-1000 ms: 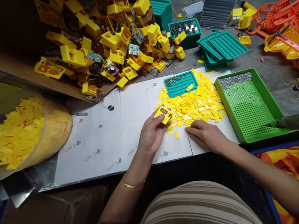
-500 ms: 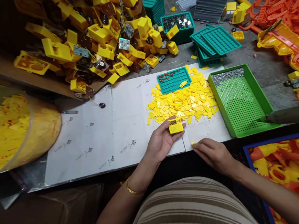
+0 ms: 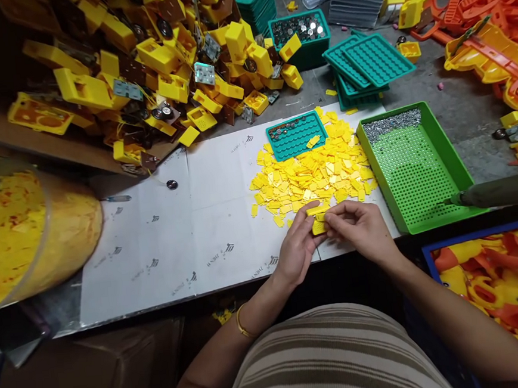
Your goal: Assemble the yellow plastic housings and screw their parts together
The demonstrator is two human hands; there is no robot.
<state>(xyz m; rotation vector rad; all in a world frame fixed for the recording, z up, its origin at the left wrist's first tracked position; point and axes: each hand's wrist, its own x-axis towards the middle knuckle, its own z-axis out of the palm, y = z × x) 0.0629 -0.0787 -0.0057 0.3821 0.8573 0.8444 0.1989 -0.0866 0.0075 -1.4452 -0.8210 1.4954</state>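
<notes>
A small yellow plastic box (image 3: 318, 226) with speaker holes is held in my left hand (image 3: 295, 249), above the front edge of the white board. The fingers and thumb of my right hand (image 3: 364, 226) are pinched at the box's right side, on a small yellow piece (image 3: 318, 215) lying against its top part. Just beyond both hands is a heap of flat yellow pieces (image 3: 303, 181). A teal tray (image 3: 297, 140) with a few round metal cells lies at the back of that heap.
Yellow boxes with wires (image 3: 174, 87) are piled at the back left. A green perforated basket (image 3: 419, 175) with screws stands right, a dark tool (image 3: 496, 192) reaching over it. A tub (image 3: 74, 214) of yellow pieces is at the left, a blue crate (image 3: 430, 264) at the lower right.
My right hand has moved up and left to the yellow box, bringing a small yellow piece onto it. My left hand and the box have shifted slightly right. The view has shifted a little.
</notes>
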